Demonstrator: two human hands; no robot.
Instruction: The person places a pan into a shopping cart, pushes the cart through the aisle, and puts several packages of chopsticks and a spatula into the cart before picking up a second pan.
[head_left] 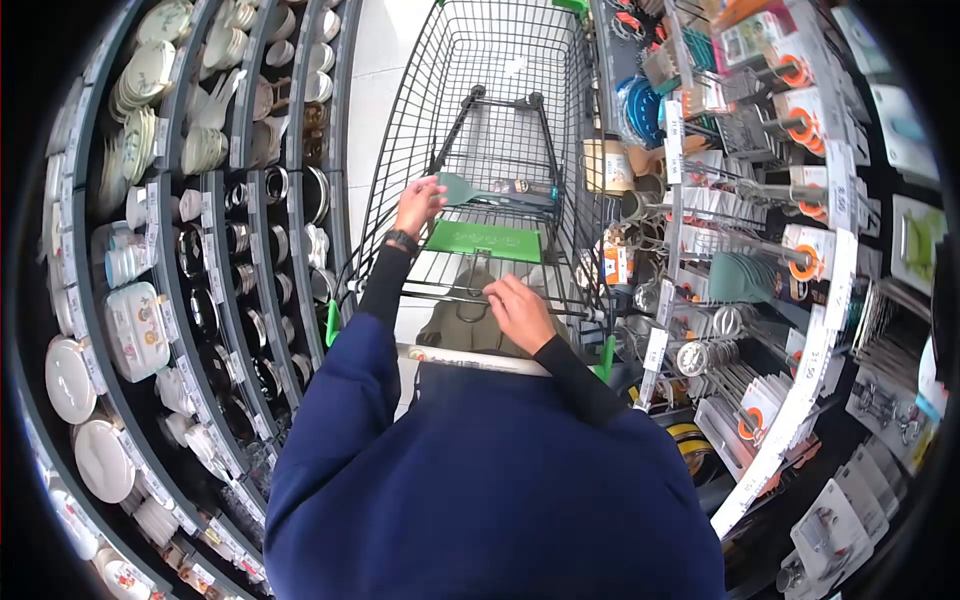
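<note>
My left hand (420,207), a dark watch on its wrist, is over the left side of the shopping cart (400,150). Its fingers are loosely bent and slightly apart, beside the head of a green spatula (457,189); whether they touch it cannot be told. The spatula's handle points right, next to a dark packaged card (525,187). Nearer my body, my right hand (520,310) hovers by the wires of the cart's folding seat, fingers loosely curled, with nothing visible in them. Between the hands is the green seat panel (485,241).
The cart's handlebar (480,361) lies against my front. Shelves of plates and bowls (145,70) line the left. On the right, utensils hang from hooks, among them green turners (742,277), with price labels (655,349) along the rack. Pale floor (375,50) shows beside the cart.
</note>
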